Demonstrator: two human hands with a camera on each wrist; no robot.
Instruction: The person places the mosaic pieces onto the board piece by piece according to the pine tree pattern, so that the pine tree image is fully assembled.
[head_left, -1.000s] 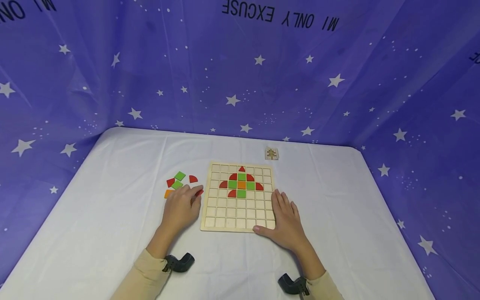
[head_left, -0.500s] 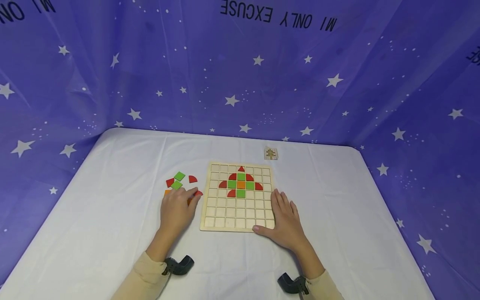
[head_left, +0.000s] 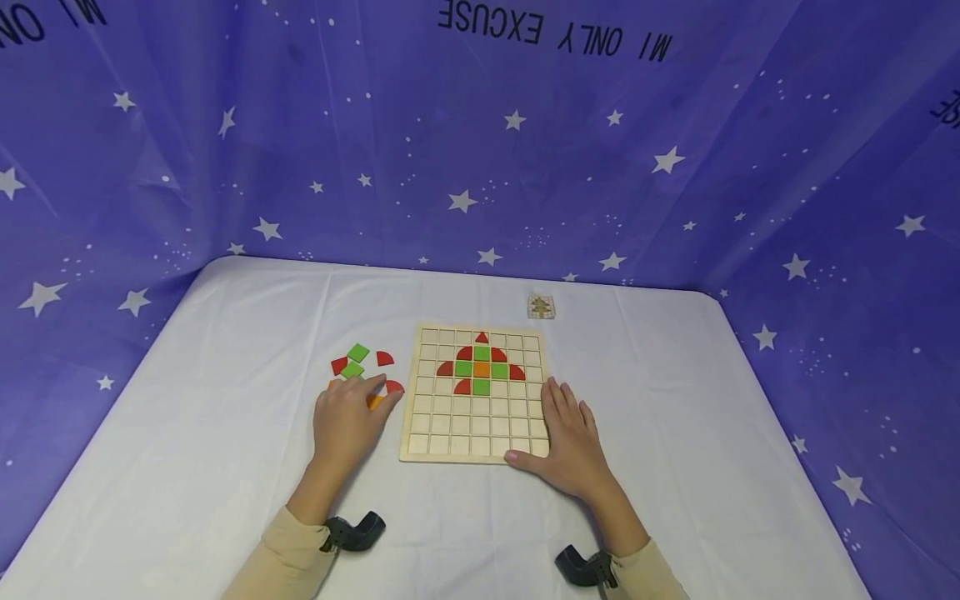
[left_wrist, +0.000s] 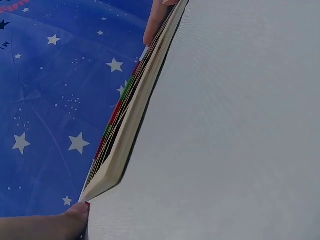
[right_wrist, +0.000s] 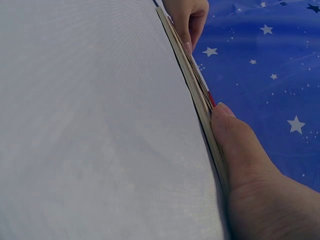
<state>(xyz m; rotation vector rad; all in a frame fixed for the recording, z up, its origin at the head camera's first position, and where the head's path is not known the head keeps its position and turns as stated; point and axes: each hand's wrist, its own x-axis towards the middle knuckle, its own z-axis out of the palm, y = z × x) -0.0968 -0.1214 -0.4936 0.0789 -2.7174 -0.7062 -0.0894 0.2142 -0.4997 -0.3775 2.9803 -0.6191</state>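
My left hand (head_left: 345, 421) reaches over loose pieces left of a wooden grid board (head_left: 442, 425). Its index finger and thumb stand apart, with a red quarter-circle piece (head_left: 395, 387) by the fingertips and an orange piece (head_left: 374, 402) partly showing under the hand. In the left wrist view the thumb (left_wrist: 70, 220) is right at a bit of red. My right hand (head_left: 573, 446) rests along the board's right edge, fingers extended, thumb (right_wrist: 235, 135) on the near edge. Set in the grid are red pieces, green squares and an orange square (head_left: 482, 369), forming a tree-like shape.
Beyond the left hand lie green squares (head_left: 357, 352), a red piece (head_left: 340, 366) and another red quarter-circle (head_left: 385, 358). A small card with a tree pattern (head_left: 541, 306) lies behind the board. White cloth (head_left: 712, 433) covers the table; a purple star curtain (head_left: 420, 142) hangs behind.
My left hand has drawn slightly left, away from the board, its finger and thumb parting and more of the red quarter-circle and orange piece coming into sight. The right hand stays put.
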